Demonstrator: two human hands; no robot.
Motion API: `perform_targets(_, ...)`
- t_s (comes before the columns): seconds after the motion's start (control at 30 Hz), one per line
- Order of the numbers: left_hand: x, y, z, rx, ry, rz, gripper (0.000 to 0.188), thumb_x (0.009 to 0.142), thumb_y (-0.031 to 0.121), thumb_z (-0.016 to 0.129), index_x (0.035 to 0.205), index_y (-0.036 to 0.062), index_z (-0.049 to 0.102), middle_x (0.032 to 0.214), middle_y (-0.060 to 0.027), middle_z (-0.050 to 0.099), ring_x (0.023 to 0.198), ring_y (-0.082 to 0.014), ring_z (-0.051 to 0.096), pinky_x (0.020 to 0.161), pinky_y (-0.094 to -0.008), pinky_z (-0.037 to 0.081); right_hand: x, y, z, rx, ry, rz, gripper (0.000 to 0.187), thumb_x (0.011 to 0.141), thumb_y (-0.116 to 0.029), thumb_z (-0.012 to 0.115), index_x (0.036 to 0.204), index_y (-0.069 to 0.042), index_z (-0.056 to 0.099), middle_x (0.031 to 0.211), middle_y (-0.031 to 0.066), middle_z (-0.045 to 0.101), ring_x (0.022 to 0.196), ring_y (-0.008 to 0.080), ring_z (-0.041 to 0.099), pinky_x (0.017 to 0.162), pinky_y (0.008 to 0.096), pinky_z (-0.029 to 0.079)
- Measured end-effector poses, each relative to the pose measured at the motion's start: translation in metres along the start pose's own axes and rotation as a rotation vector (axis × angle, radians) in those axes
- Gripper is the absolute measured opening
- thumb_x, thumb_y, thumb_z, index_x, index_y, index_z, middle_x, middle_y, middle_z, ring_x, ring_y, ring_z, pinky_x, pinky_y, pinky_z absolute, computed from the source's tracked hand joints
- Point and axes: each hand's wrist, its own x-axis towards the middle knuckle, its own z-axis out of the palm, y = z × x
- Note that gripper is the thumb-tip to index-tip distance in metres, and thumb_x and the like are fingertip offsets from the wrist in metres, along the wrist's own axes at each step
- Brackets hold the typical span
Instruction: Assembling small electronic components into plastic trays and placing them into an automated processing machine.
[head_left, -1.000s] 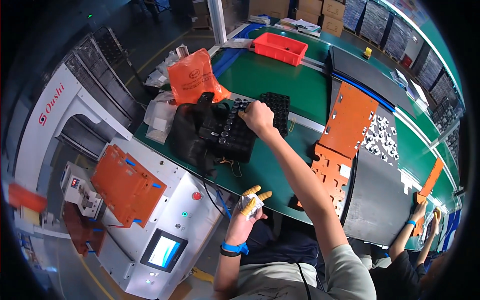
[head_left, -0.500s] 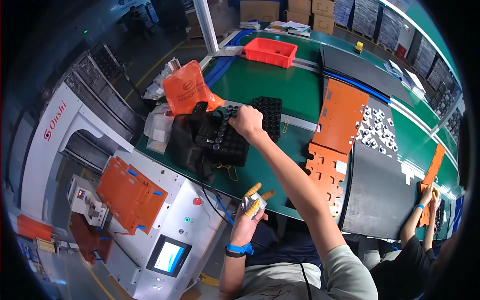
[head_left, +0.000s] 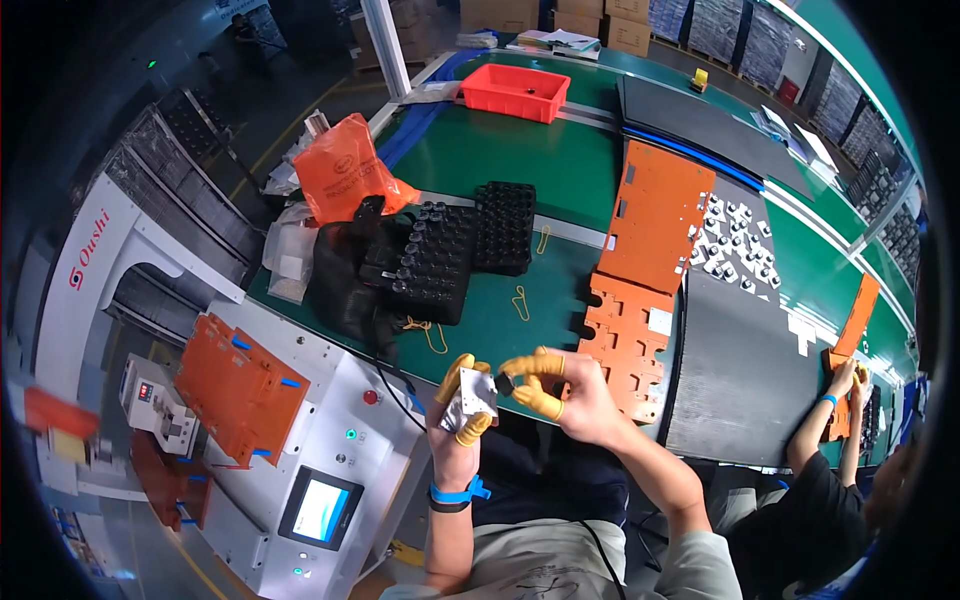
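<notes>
Yellow finger cots cover the fingertips of both my hands. My left hand [head_left: 458,432] is closed around a small silvery plate [head_left: 479,390], its face turned up. Pinched in the fingers of my right hand [head_left: 580,398] is a small black part [head_left: 505,384], close beside the plate's right edge; whether the two touch I cannot tell. Beyond my hands a black tray [head_left: 445,262] with rows of round dark pieces lies on the green table [head_left: 545,345]. A second black tray [head_left: 505,225] adjoins it on the right.
An orange slotted plate [head_left: 625,345] lies to the right, beside a black mat [head_left: 735,385] bearing several white pieces [head_left: 738,243]. A white machine [head_left: 370,445] stands at the left. Farther off are an orange bag [head_left: 345,170] and a red bin [head_left: 515,95]. A co-worker's hands [head_left: 848,385] work far right.
My right hand has come back from the black tray to beside my left hand, now pinching a small black part. My left hand keeps hold of the plate.
</notes>
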Motion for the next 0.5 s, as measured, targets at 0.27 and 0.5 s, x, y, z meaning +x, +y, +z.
perform_targets(0.27,-0.013,-0.014,0.031,0.344,-0.014,0.309,0.072,0.069,0.017,0.094,0.131,0.0005,0.061,0.118,-0.0072,0.064,0.111,-0.0205,0.063,0.095,-0.0337,0.051,-0.035,0.002,-0.016,0.082,-0.062,0.057,0.029,0.093,-0.011,0.073,0.119,0.002,0.071,0.1,0.0062,0.07,0.088,0.0126,0.063,0.078,0.0266,0.052)
perform_targets(0.5,-0.017,-0.017,0.045,0.389,-0.028,0.289,0.074,0.064,0.025,0.097,0.128,0.0037,0.065,0.112,-0.0007,0.065,0.079,-0.0043,0.054,0.065,-0.0182,0.04,-0.049,0.004,-0.025,0.03,-0.021,-0.062,0.035,0.092,-0.017,0.074,0.121,0.001,0.07,0.106,0.0107,0.074,0.087,0.017,0.066,0.079,0.0293,0.052)
